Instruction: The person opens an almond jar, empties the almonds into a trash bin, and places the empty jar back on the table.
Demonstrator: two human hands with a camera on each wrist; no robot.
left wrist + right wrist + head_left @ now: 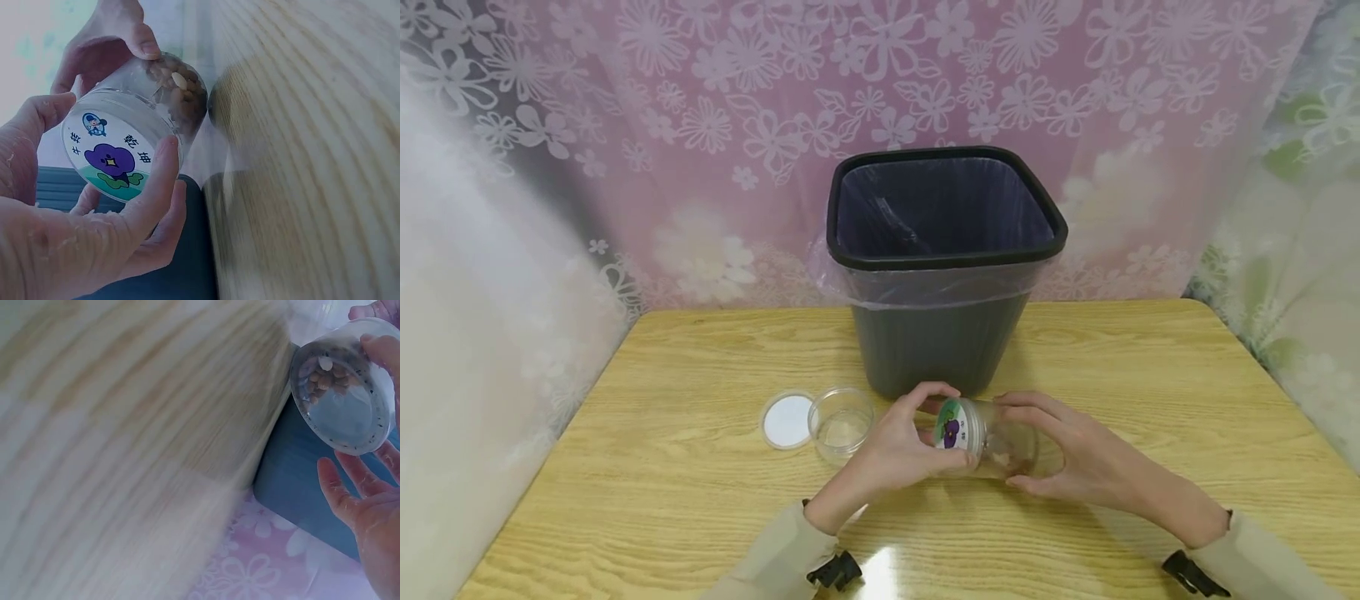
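Note:
A clear plastic jar lies tilted on its side between both hands, just in front of the bin. Its round lid carries a white label with a purple cartoon figure and some writing. My left hand grips the lid, thumb and fingers spread round its edge. From the other side my right hand holds the jar's body near the base, with the thumb below and fingers above. Brown nut-like pieces, one of them pale, have gathered along the jar's lower side.
Left of the hands stands an open clear tub, overlapping a white-centred round lid that lies flat. Behind them rises a dark grey bin lined with a thin bag. Flowered curtains surround the wooden table.

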